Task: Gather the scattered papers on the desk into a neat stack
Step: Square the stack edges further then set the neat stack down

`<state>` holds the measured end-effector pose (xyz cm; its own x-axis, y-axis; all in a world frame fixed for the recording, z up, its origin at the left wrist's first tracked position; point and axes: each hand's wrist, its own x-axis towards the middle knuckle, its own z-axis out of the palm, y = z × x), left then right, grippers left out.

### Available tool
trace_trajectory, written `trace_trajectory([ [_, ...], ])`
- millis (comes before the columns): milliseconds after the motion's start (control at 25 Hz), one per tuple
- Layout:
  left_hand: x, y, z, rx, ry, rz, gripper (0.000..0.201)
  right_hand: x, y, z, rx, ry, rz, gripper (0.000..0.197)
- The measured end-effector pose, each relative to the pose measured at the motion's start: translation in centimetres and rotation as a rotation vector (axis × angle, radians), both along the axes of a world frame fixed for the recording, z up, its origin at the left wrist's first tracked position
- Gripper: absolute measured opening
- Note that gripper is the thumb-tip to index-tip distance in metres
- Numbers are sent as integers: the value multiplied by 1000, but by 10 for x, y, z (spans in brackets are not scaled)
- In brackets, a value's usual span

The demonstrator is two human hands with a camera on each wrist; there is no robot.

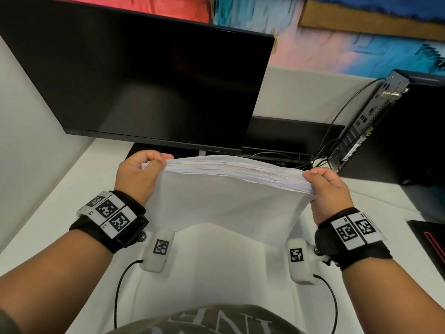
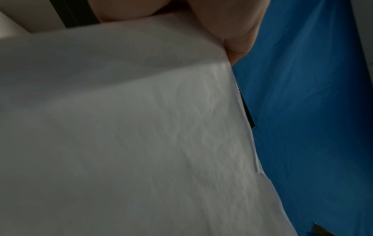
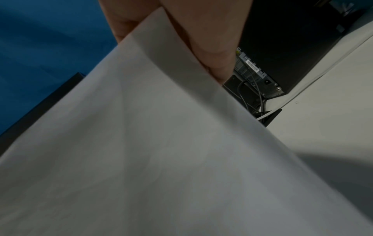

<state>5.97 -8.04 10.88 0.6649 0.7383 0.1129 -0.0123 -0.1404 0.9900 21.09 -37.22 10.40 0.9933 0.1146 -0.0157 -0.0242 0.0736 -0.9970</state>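
Note:
A stack of white papers (image 1: 228, 201) is held upright above the white desk (image 1: 216, 273), its upper edges showing as thin layers. My left hand (image 1: 142, 172) grips the stack's top left corner with curled fingers. My right hand (image 1: 325, 186) pinches the top right corner. In the left wrist view the paper (image 2: 131, 135) fills most of the picture under my fingers (image 2: 232, 28). The right wrist view shows the sheet (image 3: 161, 151) running down from my fingers (image 3: 206, 41). The lower edge of the stack hangs close to the desk; contact cannot be told.
A dark monitor (image 1: 144, 80) stands just behind the papers. A black computer case (image 1: 397, 131) with cables (image 1: 320, 150) stands at the back right. A dark flat object (image 1: 431, 239) lies at the right edge. A grey partition (image 1: 24, 141) walls the left.

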Motion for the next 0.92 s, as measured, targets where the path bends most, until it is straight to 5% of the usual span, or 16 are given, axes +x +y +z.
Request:
trace_trajectory([
  [160, 2, 5, 0, -35, 12, 8, 30, 11, -17, -8, 66, 87, 211, 9],
  [280, 5, 9, 2, -62, 26, 10, 25, 15, -40, -23, -16, 100, 567, 82],
  [560, 8, 10, 2, -105, 32, -11, 20, 0, -38, -44, -151, 128, 720, 104],
  [600, 8, 10, 3, -101, 35, -11, 19, 0, -39, -45, -158, 162, 691, 98],
  [720, 7, 10, 4, -97, 42, -9, 10, 3, -39, -47, -135, 315, 408, 35],
  [880, 8, 10, 3, -80, 41, -11, 11, 9, -47, -47, -177, 371, 339, 16],
  [920, 8, 9, 2, -79, 40, -13, 10, 10, -48, -48, -219, 338, 368, 31],
])
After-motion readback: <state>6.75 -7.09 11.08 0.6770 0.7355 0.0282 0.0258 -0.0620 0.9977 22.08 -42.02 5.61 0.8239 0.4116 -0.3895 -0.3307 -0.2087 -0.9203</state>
